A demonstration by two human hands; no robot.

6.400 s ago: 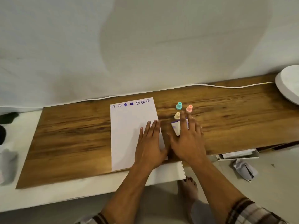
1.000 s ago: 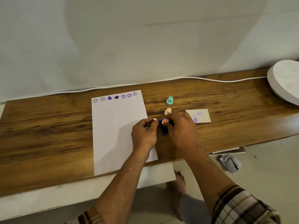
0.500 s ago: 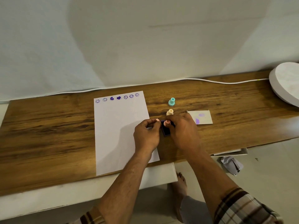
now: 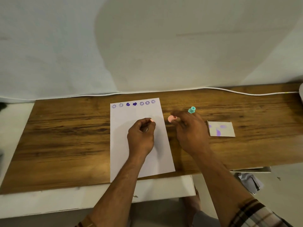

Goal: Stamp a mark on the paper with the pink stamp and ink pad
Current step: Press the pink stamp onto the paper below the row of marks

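Pink stamp (image 4: pixel 171 118), blurred, is pinched in the right hand (image 4: pixel 190 130) fingertips, above the tabletop (image 4: pixel 65 136) just right of the paper (image 4: pixel 124 128). It lies sideways, round face toward the sheet. The left hand (image 4: pixel 141 136) rests on the paper, curled around something small and pink. No ink pad is visible.

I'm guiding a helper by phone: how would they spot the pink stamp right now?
Find the white paper lying on the wooden board. Just past the paper's right edge, the right hand pinches the pink stamp at its fingertips, above the wood. The teal stamp stands untouched behind that hand; the pink one is the one being held.
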